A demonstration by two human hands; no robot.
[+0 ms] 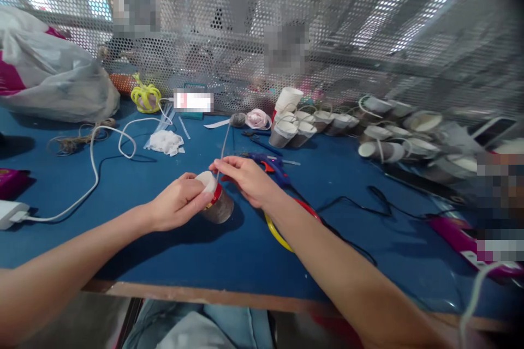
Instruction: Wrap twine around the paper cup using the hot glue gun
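My left hand (180,202) grips a cup (221,209), apparently to steady it, while my right hand (245,177) pinches grey cord (225,142).

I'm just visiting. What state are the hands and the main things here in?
Left hand: gripping the cup
Right hand: pinching the grey cord
Cup: held, tilted
Grey cord: pinched, nearly straight
Glue gun: lying down
White cups: nested in a stack
White plastic bag: bulging
White cable: loosely curved
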